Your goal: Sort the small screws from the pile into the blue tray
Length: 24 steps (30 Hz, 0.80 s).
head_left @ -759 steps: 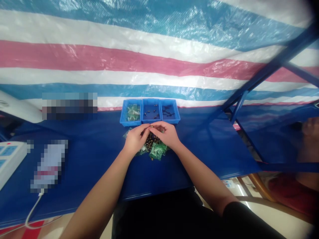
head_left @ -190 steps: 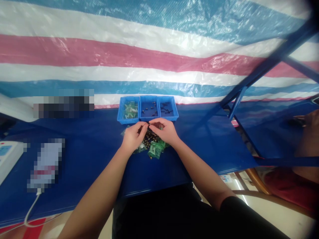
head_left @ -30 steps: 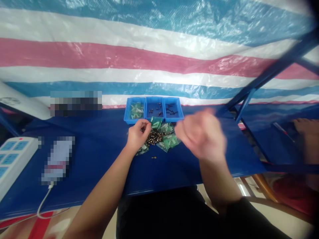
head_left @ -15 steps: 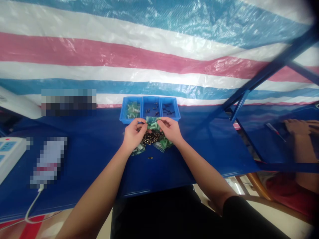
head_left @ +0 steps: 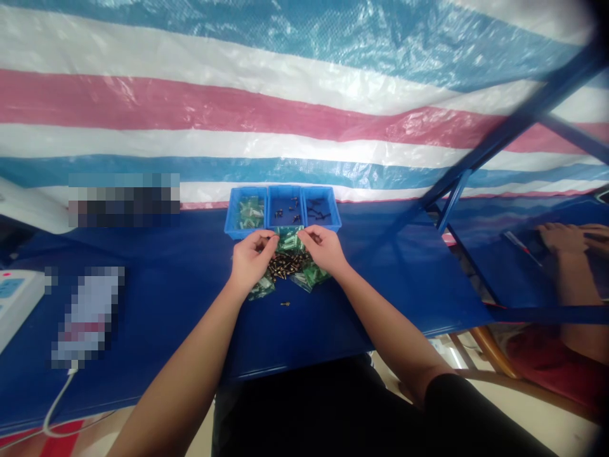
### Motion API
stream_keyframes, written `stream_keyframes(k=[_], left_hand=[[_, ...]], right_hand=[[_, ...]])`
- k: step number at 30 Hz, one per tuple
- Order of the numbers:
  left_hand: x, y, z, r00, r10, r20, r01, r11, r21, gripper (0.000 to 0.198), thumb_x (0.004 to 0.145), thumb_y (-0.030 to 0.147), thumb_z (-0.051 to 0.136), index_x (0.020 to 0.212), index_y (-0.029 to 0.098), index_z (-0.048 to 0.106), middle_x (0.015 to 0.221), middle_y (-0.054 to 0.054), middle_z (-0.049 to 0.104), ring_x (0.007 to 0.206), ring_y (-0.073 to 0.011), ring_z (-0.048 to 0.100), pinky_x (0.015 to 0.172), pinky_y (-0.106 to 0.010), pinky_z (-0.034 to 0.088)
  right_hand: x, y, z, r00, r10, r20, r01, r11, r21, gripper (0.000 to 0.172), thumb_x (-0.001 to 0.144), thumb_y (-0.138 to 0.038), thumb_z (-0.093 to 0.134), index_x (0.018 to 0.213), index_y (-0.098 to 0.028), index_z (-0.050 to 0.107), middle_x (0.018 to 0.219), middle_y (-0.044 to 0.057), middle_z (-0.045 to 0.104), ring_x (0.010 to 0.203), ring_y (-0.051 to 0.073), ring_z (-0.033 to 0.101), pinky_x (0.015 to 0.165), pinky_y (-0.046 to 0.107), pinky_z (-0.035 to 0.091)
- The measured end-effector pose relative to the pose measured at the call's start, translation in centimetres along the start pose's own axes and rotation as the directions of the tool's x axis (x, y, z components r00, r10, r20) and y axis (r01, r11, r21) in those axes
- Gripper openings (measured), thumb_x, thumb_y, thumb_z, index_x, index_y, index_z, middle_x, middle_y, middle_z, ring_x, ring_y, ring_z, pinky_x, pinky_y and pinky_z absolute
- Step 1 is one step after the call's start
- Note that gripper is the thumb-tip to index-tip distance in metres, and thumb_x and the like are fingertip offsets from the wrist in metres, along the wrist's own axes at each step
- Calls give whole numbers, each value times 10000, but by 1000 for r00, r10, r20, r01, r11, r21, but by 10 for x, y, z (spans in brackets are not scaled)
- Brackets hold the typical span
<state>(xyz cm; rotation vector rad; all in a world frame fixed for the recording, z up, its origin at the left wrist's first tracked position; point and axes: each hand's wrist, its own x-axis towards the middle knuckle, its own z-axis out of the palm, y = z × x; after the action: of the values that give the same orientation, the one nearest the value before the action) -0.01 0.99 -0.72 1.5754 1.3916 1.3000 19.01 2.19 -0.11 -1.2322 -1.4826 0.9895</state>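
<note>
A small clear green-tinted plastic bag (head_left: 289,240) with pale pieces inside is stretched between my two hands. My left hand (head_left: 253,259) pinches its left edge, and my right hand (head_left: 325,249) pinches the right edge. Beneath the bag lies a heap of dark and brassy screw-like parts (head_left: 285,266). More filled bags flank the heap: one bag (head_left: 261,287) by my left wrist, another bag (head_left: 314,275) under my right hand. A single brassy part (head_left: 285,304) lies alone in front of the heap.
Three joined blue bins stand behind my hands: a left bin (head_left: 229,216) with bags, a middle bin (head_left: 270,222) and a right bin (head_left: 337,219) with small dark parts. A blurred phone-like slab (head_left: 90,311) with a cable lies left. Blue metal bars (head_left: 457,197) and another person's hands (head_left: 564,238) are right.
Both hands still grip the bag, which now sits slightly lower and more level between them. The whole view has shifted a little; the bins and heap look unchanged.
</note>
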Motion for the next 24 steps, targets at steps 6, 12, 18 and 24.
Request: stream_keyframes(k=[6,12,18,24], left_hand=[[-1,3,-1,1000,6,-4,-6,1000,28,207,833,376,645,897,181,673,565,24,612,524,-122,592,530,-218,440],[-1,6,0,1000,-8,13,8,1000,16,209,833,376,646,895,177,663,558,21,615,517,-116,592,520,-212,444],[-2,7,1,999,-36,32,38,997,-63,247,822,387,669,945,173,672,573,15,635,516,-126,612,544,-230,485],[-2,4,0,999,-2,34,2,1000,1,236,822,377,670,962,189,689,489,56,545,439,-101,538,508,-220,451]], right_hand=[[-1,-1,0,999,-44,-24,43,999,-23,283,848,-449,591,825,-186,691,651,2,605,573,127,505,565,257,415],[1,4,2,999,-12,-38,13,1000,14,294,824,-462,619,863,-185,708,694,16,650,599,141,545,593,271,446],[1,1,-1,997,65,-52,-61,995,73,318,794,-491,651,822,-177,695,665,10,638,573,124,527,579,258,447],[1,-1,0,997,64,-48,-59,993,103,299,821,-491,621,825,-193,634,645,-13,590,565,113,507,568,244,433]])
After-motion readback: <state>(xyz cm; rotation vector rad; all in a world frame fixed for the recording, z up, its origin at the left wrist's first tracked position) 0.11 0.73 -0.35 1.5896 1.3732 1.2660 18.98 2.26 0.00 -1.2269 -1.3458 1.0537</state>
